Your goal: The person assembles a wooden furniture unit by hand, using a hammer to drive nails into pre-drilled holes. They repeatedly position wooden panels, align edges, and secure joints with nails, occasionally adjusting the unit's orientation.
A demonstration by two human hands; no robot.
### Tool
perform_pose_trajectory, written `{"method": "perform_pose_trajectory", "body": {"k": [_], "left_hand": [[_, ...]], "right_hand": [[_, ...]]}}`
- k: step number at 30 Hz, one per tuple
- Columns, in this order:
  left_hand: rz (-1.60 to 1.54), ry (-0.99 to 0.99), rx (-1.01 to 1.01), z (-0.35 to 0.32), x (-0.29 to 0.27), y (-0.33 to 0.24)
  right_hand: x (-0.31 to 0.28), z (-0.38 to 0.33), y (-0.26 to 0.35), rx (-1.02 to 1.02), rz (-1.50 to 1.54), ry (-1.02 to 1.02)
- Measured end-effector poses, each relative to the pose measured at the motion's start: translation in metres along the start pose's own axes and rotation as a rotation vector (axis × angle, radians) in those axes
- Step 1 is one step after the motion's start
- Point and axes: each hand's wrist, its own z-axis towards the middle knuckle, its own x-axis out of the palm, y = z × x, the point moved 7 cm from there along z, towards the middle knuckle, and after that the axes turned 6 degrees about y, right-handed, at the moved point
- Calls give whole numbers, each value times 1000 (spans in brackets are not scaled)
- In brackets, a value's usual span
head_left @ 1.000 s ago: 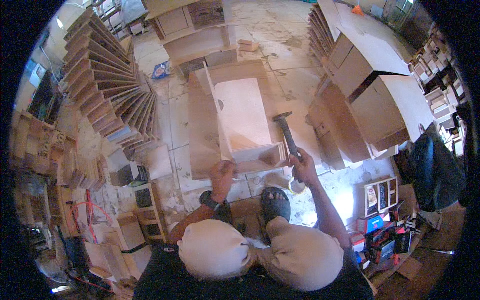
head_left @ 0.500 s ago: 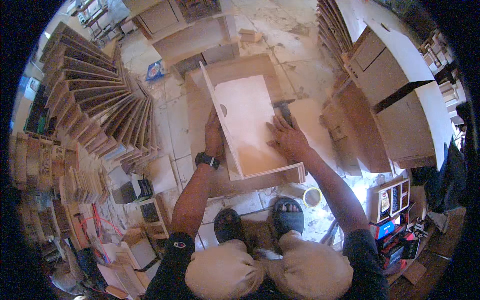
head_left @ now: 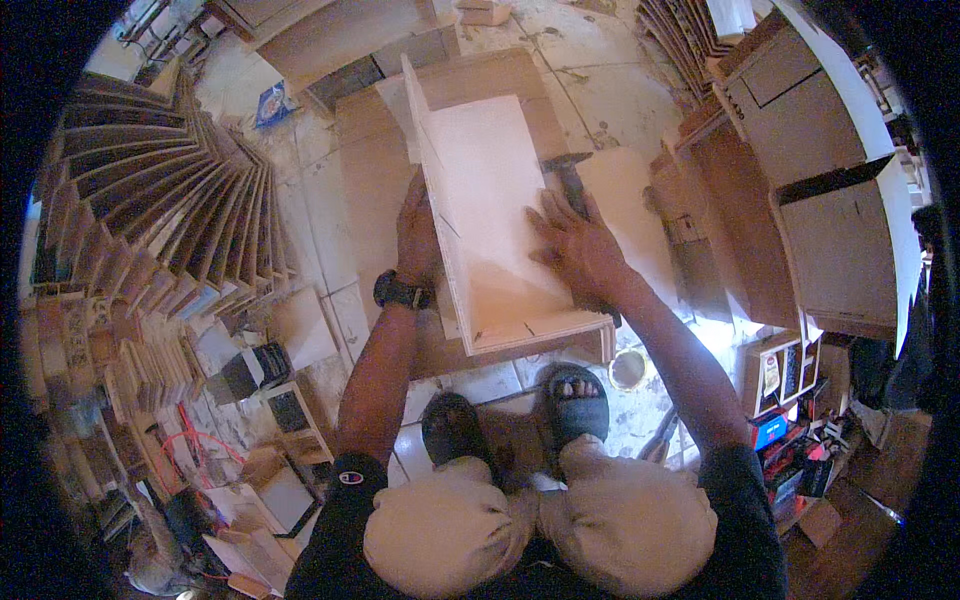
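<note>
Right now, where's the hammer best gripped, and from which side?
Probably by the handle, from the near right: the hammer has its crosswise head at the far end, and its handle runs back toward the person beneath the right hand.

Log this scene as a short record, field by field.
Left hand: at the outer side of the upright panel, partly hidden by it
Right hand: over the hammer; whether it grips is unclear
Hammer: head pointing away from the person, handle partly covered
Pale panel: between the hands, right of the upright panel
Left wrist: dark watch
Left side: fanned boards
Right side: cabinets
Feet: dark sandals
</note>
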Motion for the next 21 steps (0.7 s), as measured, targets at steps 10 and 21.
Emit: {"method": "perform_pose_trajectory", "body": {"k": [10, 21], "left_hand": [[130, 102, 85, 11, -9, 25], [108, 45, 125, 12, -10, 59]], "right_hand": [[7, -2, -2, 9, 70, 37], [-35, -139, -45, 436, 353, -570]]}}
